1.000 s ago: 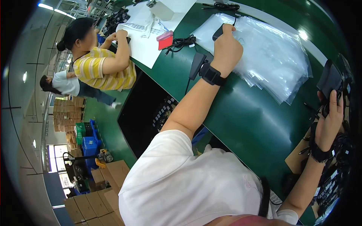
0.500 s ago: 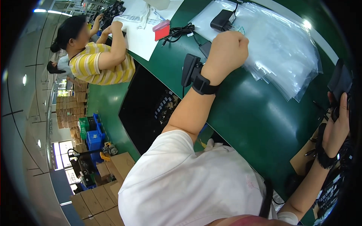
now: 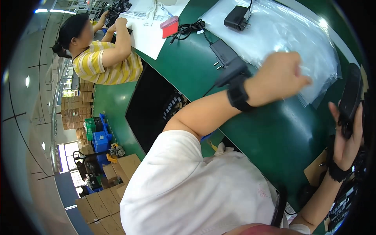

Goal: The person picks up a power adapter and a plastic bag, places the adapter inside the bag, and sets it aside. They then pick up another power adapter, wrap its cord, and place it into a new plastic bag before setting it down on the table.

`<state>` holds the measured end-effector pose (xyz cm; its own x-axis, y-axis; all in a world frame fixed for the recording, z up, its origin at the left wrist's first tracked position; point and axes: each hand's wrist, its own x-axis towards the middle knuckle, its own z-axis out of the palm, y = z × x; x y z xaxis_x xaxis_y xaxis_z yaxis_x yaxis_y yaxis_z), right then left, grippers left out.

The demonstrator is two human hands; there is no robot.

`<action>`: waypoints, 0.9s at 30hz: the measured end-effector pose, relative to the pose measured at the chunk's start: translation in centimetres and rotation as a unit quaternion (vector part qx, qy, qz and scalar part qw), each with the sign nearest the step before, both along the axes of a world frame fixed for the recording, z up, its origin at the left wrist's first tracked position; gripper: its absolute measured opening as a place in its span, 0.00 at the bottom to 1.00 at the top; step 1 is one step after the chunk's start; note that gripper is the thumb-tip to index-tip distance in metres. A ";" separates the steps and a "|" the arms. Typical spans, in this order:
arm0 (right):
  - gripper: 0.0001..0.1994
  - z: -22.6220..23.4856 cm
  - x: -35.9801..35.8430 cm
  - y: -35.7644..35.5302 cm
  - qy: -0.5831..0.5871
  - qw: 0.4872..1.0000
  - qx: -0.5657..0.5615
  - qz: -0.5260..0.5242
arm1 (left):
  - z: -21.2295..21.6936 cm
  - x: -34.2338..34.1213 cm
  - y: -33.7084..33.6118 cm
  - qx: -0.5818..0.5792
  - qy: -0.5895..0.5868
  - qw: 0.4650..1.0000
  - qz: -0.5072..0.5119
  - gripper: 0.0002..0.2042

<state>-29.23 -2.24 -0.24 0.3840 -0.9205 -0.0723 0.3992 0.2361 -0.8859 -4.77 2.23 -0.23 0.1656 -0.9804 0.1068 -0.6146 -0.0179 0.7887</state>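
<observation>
The long black device (image 3: 351, 92) is grasped in my right hand (image 3: 345, 147), its long axis roughly twelve to six. From my left hand (image 3: 277, 76) it lies between three and four o'clock, apart; those fingers look loosely curled, too blurred to tell if holding anything. At their twelve, plastic bags (image 3: 278, 33) cover the tabletop (image 3: 266, 133).

Black power adapter (image 3: 235, 18): released from left hand (image 3: 279, 76); now on clear plastic bags (image 3: 274, 33).
Left hand: shifted rightward, motion-blurred.
Second adapter (image 3: 224, 51): prongs now exposed.
Black oblong device (image 3: 350, 94): turned more edge-on in right hand (image 3: 347, 135).
</observation>
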 end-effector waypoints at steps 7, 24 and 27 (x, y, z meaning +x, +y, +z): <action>0.19 0.2 2.7 1.0 -0.025 0.994 0.035 0.098 | -1.5 -3.4 1.7 -0.015 0.083 0.991 -0.108 0.15; 0.28 1.6 5.5 2.9 0.419 0.717 -0.553 0.062 | 0.2 -0.5 0.5 -0.039 0.325 0.944 -0.036 0.10; 0.25 1.5 6.4 3.9 0.464 0.714 -0.517 0.086 | 0.6 -1.8 1.5 -0.074 0.207 0.973 -0.066 0.09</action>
